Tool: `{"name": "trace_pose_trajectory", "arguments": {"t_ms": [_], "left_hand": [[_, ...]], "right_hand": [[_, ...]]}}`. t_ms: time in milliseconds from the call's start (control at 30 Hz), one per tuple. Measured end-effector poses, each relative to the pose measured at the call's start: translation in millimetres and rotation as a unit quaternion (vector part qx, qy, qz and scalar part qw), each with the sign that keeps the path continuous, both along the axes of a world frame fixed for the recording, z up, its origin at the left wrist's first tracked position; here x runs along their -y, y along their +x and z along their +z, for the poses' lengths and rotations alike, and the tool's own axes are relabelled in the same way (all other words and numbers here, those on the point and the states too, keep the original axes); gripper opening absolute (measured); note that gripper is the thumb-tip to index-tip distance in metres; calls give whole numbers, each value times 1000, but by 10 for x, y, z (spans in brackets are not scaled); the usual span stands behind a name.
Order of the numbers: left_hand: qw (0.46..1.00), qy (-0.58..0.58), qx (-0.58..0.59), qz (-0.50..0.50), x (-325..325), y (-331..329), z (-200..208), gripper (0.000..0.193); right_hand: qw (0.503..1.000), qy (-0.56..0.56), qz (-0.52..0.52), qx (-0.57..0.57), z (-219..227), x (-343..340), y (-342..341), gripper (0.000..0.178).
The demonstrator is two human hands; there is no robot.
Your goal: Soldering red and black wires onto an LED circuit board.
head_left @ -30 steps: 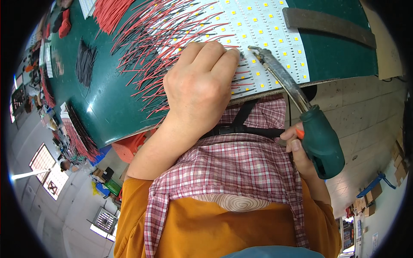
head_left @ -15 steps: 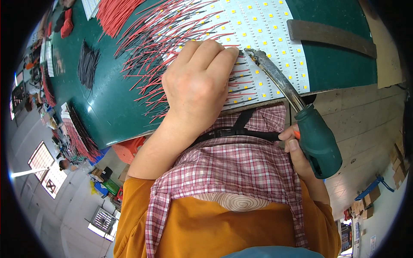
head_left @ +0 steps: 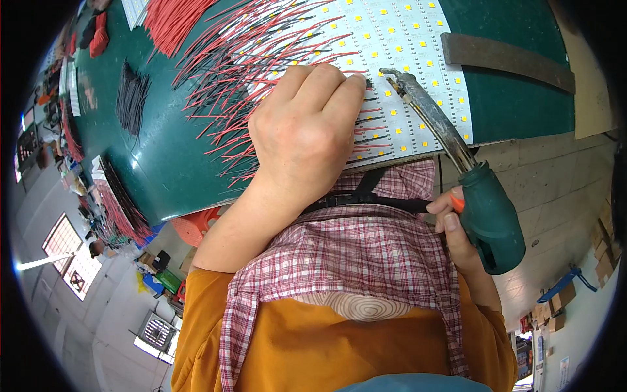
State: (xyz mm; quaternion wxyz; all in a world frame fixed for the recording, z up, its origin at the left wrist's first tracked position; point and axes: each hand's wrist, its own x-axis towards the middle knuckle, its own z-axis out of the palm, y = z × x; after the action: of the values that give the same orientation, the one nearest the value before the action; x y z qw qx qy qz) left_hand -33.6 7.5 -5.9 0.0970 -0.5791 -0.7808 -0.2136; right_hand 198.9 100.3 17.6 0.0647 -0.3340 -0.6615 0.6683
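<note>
My left hand point(head_left: 305, 127) is closed over the white LED board point(head_left: 450, 117), knuckles up. A dark wire end point(head_left: 369, 83) pokes out at its fingertips; the rest of what it pinches is hidden under the hand. My right hand point(head_left: 455, 225) is wrapped around the green handle of a soldering gun point(head_left: 488, 215), close to its orange trigger. The gun's dark, crusted tip points up and left, over the board just right of my left fingertips. Many red and black wires point(head_left: 222, 85) fan leftward from the board, which carries rows of yellow LEDs.
A flat metal bar point(head_left: 509, 62) lies across the board's right edge on the green table point(head_left: 176, 150). Left of the board are a bundle of black wires point(head_left: 133, 98) and a red wire bundle point(head_left: 173, 26). Wired strips point(head_left: 117, 202) hang at the table's left edge.
The soldering gun has shifted slightly right, and its tip sits a little farther from my left fingertips. My left hand stays closed in nearly the same place.
</note>
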Motion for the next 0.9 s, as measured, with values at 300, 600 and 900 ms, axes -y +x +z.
{"name": "trace_pose_trajectory", "arguments": {"t_ms": [300, 600, 900], "left_hand": [[997, 23, 79, 1, 31, -97, 79, 21], [999, 23, 36, 12, -36, -140, -7, 19], [1000, -5, -4, 3, -30, -110, 6, 20]], "right_hand": [[992, 73, 90, -56, -110, -62, 66, 33], [1000, 17, 1, -6, -124, 17, -39, 12], [992, 88, 69, 63, -74, -25, -33, 12]]}}
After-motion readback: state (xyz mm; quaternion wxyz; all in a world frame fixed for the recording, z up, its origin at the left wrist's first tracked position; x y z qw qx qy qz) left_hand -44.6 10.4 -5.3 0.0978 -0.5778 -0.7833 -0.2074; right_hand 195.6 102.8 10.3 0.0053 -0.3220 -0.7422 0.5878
